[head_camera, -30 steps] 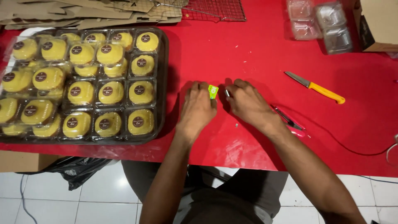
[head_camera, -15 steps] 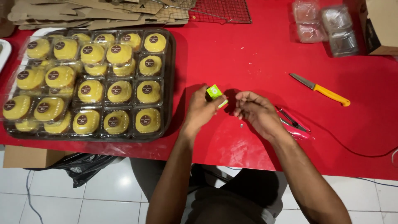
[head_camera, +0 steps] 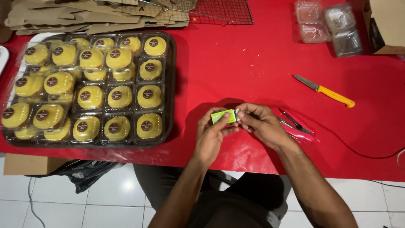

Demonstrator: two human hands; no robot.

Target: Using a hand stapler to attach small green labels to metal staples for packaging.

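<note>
My forearms cut off at the bottom edge. Small green box (head_camera: pixel 223 116) is half covered by my fingers, so I can't make out its far end or whether it's open. It sits between both grips, just above the near part of the red desk (head_camera: pixel 253 55). Left hand (head_camera: pixel 213 135) pinches its left end, thumb on top. Right hand (head_camera: pixel 263 124) pinches the right end, fingertips pressed together on it. Versus half a second ago, the box has turned from tilted up to lying level, and my hands have closed in on it.

Just right of my right hand: pink-handled tool (head_camera: pixel 295 124), partly hidden, kind unclear. Further right, yellow-handled knife (head_camera: pixel 327 91). Left: dark tray (head_camera: pixel 171 84) of wrapped yellow cakes (head_camera: pixel 119 96). Far edge: flat cardboard (head_camera: pixel 84 14), wire rack (head_camera: pixel 223 10), clear plastic containers (head_camera: pixel 327 21), cardboard box (head_camera: pixel 386 25) cut off at right.
</note>
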